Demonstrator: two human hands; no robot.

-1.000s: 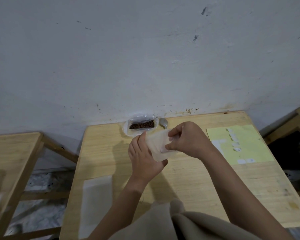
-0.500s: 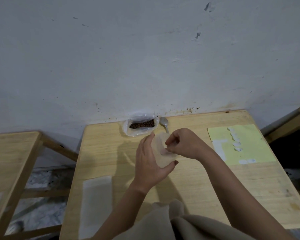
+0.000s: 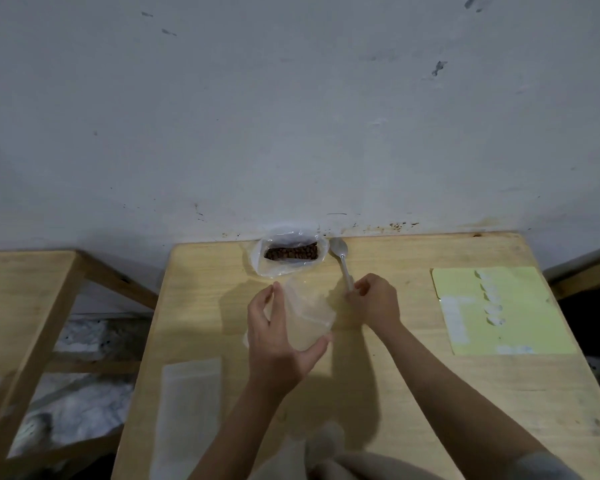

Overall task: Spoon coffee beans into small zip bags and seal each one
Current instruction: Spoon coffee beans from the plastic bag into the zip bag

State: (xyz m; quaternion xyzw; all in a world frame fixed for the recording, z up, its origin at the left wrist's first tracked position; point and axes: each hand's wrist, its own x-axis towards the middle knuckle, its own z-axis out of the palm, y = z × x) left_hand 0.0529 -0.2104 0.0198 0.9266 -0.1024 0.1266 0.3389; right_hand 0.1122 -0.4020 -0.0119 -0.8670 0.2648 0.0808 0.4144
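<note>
Right hand (image 3: 374,301) has let go of the zip bag (image 3: 307,315) and moved right and toward the wall, away from the bean bag side of the zip bag; its fingers now curl round the handle end of the spoon (image 3: 342,259), which lies just right of the bean bag (image 3: 290,252). A second ago both hands were pinching the zip bag's mouth together. Left hand (image 3: 278,336) alone holds the zip bag now, thumb under its near edge, fingers spread along its left side. Zip bag sits lower and nearer the person than before, mouth turned toward the bean bag, more opened out
</note>
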